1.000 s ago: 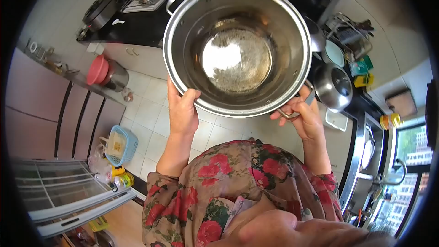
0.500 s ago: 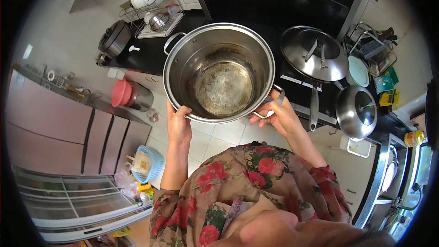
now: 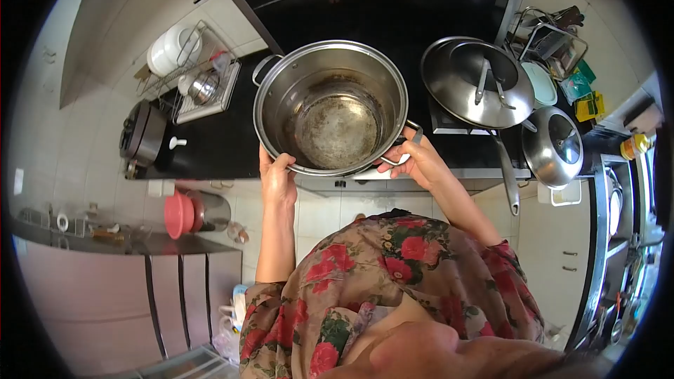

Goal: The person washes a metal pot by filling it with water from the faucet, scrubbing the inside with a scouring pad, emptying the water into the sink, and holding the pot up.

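A large two-handled steel stockpot (image 3: 281,109) is held up in front of me, tilted so that its stained inner bottom shows. It has no lid, and nothing shows inside. My left hand (image 3: 276,181) grips the near left rim, thumb over the edge and fingers beneath. My right hand (image 3: 419,161) is closed around the loop handle on the right side. The other handle sticks out at the far left. The pot's underside is hidden; it hangs over the front of the black counter.
On the stove at right sits a lidded wok (image 3: 463,88), its handle pointing toward me. Beside it stands another lidded pan (image 3: 551,147). Left on the counter are a rice cooker (image 3: 144,133), a white spoon (image 3: 177,142) and a dish rack (image 3: 203,102). A pink basin (image 3: 179,214) stands below.
The view has shifted, with the counter and stove coming nearer. The pot, still in both hands, is now over the counter's front edge rather than mostly over the floor.
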Available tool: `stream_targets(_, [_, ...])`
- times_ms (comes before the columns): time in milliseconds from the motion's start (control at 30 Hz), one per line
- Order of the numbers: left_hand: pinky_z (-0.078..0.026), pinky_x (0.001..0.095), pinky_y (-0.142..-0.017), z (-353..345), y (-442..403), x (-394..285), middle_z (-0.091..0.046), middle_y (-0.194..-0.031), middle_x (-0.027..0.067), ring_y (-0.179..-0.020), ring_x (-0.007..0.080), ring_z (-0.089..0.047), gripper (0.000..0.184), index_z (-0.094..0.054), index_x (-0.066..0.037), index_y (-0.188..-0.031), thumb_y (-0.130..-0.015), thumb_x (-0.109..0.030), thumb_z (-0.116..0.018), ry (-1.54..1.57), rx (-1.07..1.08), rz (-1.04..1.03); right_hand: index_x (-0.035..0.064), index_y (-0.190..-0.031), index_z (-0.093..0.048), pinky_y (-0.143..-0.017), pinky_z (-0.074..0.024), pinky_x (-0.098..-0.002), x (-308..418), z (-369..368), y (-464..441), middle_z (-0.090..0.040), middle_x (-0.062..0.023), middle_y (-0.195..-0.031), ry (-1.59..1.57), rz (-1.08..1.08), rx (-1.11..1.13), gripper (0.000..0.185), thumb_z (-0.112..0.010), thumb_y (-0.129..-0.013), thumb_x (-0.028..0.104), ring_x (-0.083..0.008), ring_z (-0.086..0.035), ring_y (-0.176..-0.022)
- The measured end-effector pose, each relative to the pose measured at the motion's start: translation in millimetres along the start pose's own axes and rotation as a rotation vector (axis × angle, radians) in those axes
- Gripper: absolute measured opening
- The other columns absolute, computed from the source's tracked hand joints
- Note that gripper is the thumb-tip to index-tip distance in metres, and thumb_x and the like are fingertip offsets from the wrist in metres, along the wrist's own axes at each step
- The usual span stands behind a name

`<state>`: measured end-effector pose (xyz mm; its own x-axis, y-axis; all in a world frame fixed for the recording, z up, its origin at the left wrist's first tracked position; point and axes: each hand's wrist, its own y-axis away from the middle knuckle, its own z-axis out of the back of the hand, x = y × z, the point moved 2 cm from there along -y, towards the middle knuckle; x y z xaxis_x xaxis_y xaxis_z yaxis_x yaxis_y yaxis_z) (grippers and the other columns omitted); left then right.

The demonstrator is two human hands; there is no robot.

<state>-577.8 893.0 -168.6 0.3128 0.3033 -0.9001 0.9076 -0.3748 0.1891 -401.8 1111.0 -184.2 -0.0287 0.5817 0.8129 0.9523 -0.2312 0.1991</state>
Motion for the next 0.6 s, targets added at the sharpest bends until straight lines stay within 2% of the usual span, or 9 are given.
stream_targets(67, [-0.048, 0.0270, -0.068, 15, -37, 0, -0.058, -0.098, -0.0004, -0.080, 0.0114, -0.054, 0.067, -0.049, -0.018, -0.131, -0.070, 0.011, -0.045, 0.000, 0.014, 0.060, 0.0036, -0.138, -0.031, -0.053, -0.0560, -0.0330, -2, -11, -26, -0.063, -0.0219, -0.105, 0.015, 0.017, -0.041, 0.059, -0.039, -0.079, 0.002, -0.0302, -0.068, -0.080])
stream_targets(200, [-0.047, 0.0268, -0.066, 31, -90, -11, -0.058, -0.098, -0.0010, -0.078, 0.0110, -0.053, 0.067, -0.050, -0.019, -0.130, -0.070, 0.011, -0.046, 0.013, 0.063, 0.123, -0.0002, -0.132, -0.036, -0.053, -0.0564, -0.0311, -3, -29, -75, -0.066, -0.0230, -0.095, 0.064, 0.007, -0.091, 0.053, -0.041, -0.079, 0.004, -0.0285, -0.069, -0.074])
stream_targets(500, [-0.047, 0.0223, -0.061, 52, -167, -3, -0.058, -0.103, -0.0012, -0.083, 0.0103, -0.056, 0.067, -0.050, -0.017, -0.129, -0.069, 0.011, -0.045, 0.033, 0.122, 0.120, -0.0021, -0.134, -0.032, -0.054, -0.0575, -0.0311, -25, -38, -128, -0.065, -0.0286, -0.093, 0.054, 0.097, -0.156, 0.058, -0.040, -0.077, 0.004, -0.0283, -0.069, -0.074])
stream_targets(600, [-0.044, 0.0216, -0.056, 60, -184, 1, -0.059, -0.096, -0.0037, -0.073, 0.0076, -0.055, 0.065, -0.052, -0.018, -0.127, -0.068, 0.009, -0.048, 0.017, 0.129, 0.157, -0.0023, -0.134, -0.030, -0.054, -0.0579, -0.0303, -24, -51, -136, -0.064, -0.0287, -0.094, 0.045, 0.102, -0.177, 0.059, -0.040, -0.077, 0.003, -0.0280, -0.069, -0.073])
